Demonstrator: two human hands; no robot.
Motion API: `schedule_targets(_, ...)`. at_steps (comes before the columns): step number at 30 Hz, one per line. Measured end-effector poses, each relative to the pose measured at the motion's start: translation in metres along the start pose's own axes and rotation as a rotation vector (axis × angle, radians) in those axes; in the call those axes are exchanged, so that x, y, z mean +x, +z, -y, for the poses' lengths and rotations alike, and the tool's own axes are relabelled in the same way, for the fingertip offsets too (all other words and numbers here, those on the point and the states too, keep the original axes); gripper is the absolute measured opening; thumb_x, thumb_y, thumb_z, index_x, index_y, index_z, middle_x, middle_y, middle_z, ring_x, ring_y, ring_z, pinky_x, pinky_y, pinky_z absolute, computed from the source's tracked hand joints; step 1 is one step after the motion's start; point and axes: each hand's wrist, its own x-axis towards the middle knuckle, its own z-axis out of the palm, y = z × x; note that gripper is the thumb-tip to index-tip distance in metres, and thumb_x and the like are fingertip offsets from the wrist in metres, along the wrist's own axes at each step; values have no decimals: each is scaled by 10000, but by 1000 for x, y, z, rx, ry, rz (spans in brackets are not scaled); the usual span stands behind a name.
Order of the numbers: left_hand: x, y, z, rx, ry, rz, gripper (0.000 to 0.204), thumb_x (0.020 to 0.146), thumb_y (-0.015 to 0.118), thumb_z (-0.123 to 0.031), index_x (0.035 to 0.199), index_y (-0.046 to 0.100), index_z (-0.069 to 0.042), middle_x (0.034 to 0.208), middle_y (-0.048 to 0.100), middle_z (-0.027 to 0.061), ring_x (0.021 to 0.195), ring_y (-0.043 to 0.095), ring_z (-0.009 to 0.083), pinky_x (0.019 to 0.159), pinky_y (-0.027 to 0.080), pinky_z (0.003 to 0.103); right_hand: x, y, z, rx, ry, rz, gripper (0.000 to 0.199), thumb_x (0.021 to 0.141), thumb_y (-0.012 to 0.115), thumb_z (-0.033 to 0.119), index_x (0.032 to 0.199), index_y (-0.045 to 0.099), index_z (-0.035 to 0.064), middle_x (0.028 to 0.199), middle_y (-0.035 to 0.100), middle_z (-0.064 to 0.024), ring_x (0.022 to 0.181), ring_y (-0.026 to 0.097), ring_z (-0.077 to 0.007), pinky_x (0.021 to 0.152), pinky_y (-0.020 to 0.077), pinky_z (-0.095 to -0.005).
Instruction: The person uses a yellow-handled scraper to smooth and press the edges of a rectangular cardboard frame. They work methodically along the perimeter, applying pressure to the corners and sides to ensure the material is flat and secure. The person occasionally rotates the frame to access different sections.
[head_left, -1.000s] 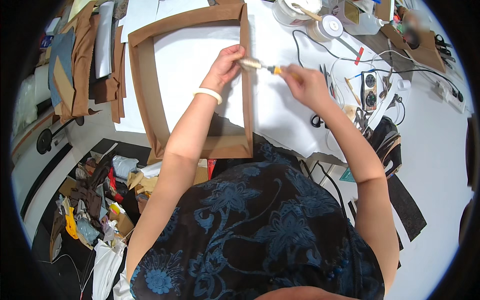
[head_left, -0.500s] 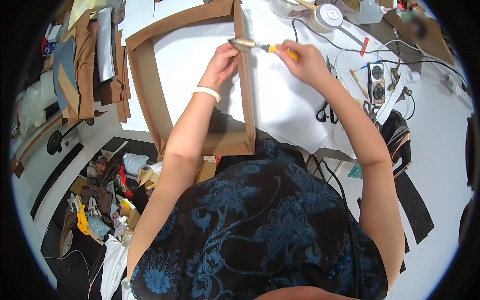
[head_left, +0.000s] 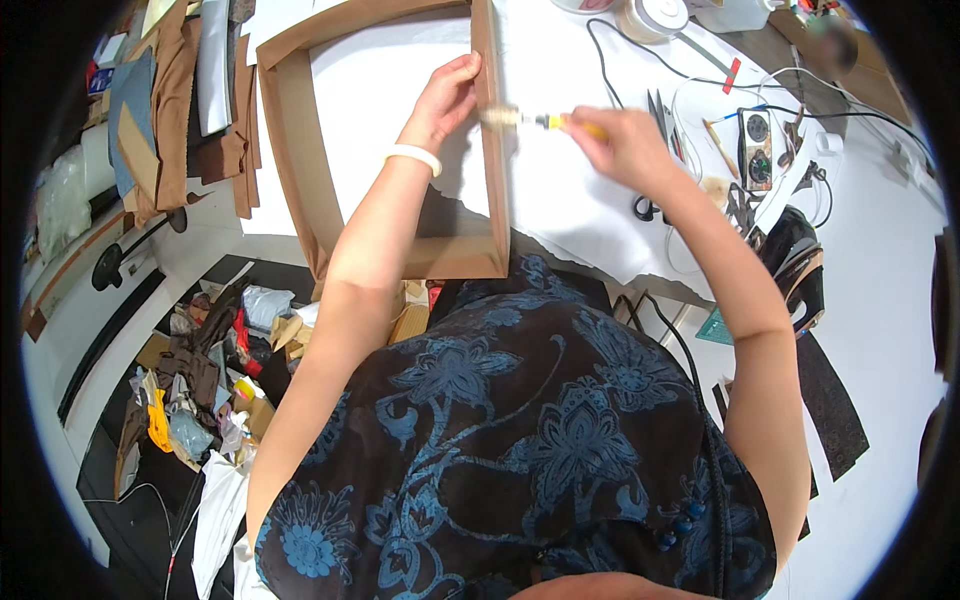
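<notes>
Brown frame (head_left: 494, 190) lies on white paper (head_left: 560, 215). Left hand (head_left: 446, 100) within the frame's outline, fingertips at the inner side of its right wall; cannot tell whether they pinch it. Right hand (head_left: 628, 150) to the right of the frame, fingers closed around the yellow handle of a brush (head_left: 552, 122). Bristles blurred, at the frame's right wall; contact unclear. Scissors (head_left: 645, 209) and socket block (head_left: 758, 150) farther right of the frame; brown material (head_left: 172, 120) to its left.
</notes>
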Motion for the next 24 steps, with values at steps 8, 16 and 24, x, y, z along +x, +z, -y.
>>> schedule_targets(8, -128, 62, 53, 945, 46, -211, 1023, 815, 779, -156, 1586, 115, -49, 1510, 384, 227, 1416, 388, 354, 1125, 399, 458, -84, 24, 30, 771, 527, -597, 185, 1013, 626, 201, 988, 627, 17, 617, 566, 25, 566, 422, -19, 514, 310, -212)
schedule_targets(16, -158, 71, 38, 725, 150, -145, 759, 800, 451, 159, 1532, 343, -9, 1417, 529, 177, 1336, 496, 259, 1100, 394, 336, -109, 38, 60, 851, 616, -653, 182, 1025, 617, 224, 952, 569, 66, 635, 521, 54, 589, 424, -16, 547, 292, -191)
schedule_targets(24, -242, 26, 17, 1054, 70, 61, 807, 725, 395, 147, 1515, 374, -17, 1397, 549, 235, 1367, 477, 307, 1135, 341, 342, -131, 47, 62, 917, 629, -718, 151, 1025, 618, 200, 955, 563, 78, 658, 528, 51, 589, 430, -17, 540, 296, -189)
